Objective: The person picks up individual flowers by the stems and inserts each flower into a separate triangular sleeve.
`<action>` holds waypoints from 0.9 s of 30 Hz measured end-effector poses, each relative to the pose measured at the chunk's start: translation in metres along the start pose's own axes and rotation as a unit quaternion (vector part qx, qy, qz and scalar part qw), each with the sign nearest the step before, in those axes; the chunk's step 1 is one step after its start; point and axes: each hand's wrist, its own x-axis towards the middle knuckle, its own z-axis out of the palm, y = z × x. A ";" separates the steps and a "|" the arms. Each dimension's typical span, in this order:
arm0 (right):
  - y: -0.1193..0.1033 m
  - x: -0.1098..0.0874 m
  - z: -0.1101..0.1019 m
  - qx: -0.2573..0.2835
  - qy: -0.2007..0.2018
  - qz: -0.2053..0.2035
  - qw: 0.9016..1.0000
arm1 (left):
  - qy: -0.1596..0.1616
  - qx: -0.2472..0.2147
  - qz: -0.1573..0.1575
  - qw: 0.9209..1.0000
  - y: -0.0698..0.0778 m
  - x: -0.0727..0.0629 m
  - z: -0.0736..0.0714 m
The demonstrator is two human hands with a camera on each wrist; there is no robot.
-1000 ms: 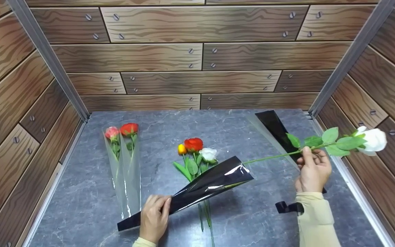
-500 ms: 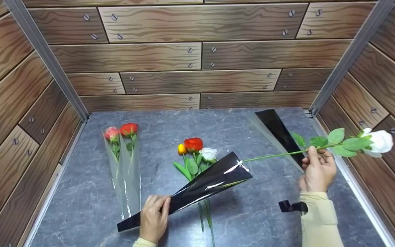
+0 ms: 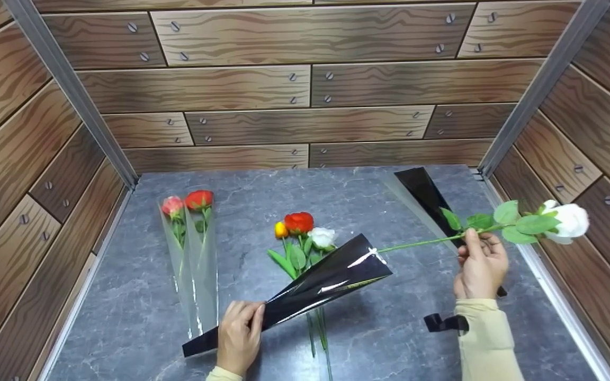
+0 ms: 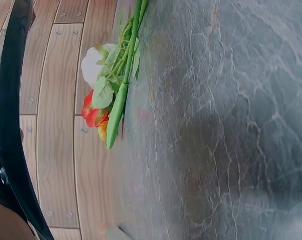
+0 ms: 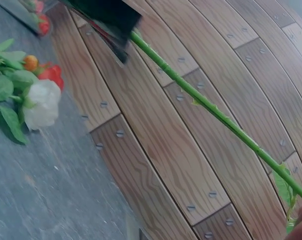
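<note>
My left hand point(image 3: 239, 334) grips the narrow lower end of a black flower sleeve point(image 3: 326, 275), which slants up to the right with its wide mouth toward my right hand. My right hand point(image 3: 481, 264) pinches the leafy stem of a white rose point(image 3: 570, 221), its bloom pointing right. The bare end of the green stem point(image 5: 210, 107) reaches into the sleeve's mouth, also seen in the right wrist view. Beneath the sleeve lie a red flower point(image 3: 299, 223), a yellow tulip point(image 3: 281, 229) and a smaller white flower point(image 3: 322, 237), their stems partly hidden by it.
Two clear-sleeved flowers, one pink point(image 3: 173, 205) and one red point(image 3: 199, 199), lie at the left of the grey marbled table point(image 3: 125, 296). Another black sleeve point(image 3: 425, 193) lies at the back right. A black ribbon-like strip point(image 3: 445, 322) shows beside the right cuff. Wood-patterned walls enclose the table.
My right hand shifted slightly right with the white rose, then came back left, sliding the stem a little further into the sleeve. My left hand has stayed nearly still.
</note>
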 end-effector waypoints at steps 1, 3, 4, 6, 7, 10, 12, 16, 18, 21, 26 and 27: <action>0.002 -0.002 0.001 -0.002 -0.004 0.002 1.000 | 0.000 -0.001 0.001 1.000 0.000 0.000 0.000; 0.008 -0.007 0.003 -0.012 -0.014 0.007 1.000 | 0.000 -0.002 0.001 1.000 0.001 0.001 0.001; 0.010 -0.010 0.005 -0.017 -0.019 0.009 1.000 | -0.001 -0.003 0.001 1.000 0.001 0.001 0.001; 0.015 -0.016 0.007 -0.022 -0.032 0.015 0.999 | -0.001 -0.006 0.001 1.000 0.002 0.002 0.002; 0.017 -0.018 0.009 -0.024 -0.039 0.018 0.999 | -0.001 -0.007 0.001 1.000 0.003 0.002 0.002; 0.023 -0.027 0.013 -0.035 -0.064 0.036 0.997 | 0.002 -0.012 0.000 1.000 0.005 0.003 0.003; 0.026 -0.033 0.015 -0.046 -0.082 0.048 0.994 | 0.004 -0.013 0.001 1.000 0.006 0.003 0.004; 0.034 -0.046 0.019 -0.077 -0.115 0.070 0.988 | 0.006 -0.018 0.002 1.000 0.009 0.005 0.004; 0.037 -0.053 0.020 -0.094 -0.128 0.081 0.984 | 0.008 -0.021 0.003 1.000 0.011 0.007 0.004; 0.041 -0.062 0.022 -0.120 -0.138 0.094 0.979 | 0.013 -0.026 0.002 1.000 0.013 0.008 0.004; 0.042 -0.071 0.027 -0.161 -0.144 0.108 0.970 | 0.028 -0.026 0.003 0.999 0.015 0.010 0.004; 0.042 -0.072 0.027 -0.168 -0.146 0.112 0.968 | 0.032 -0.024 0.005 0.999 0.015 0.010 0.004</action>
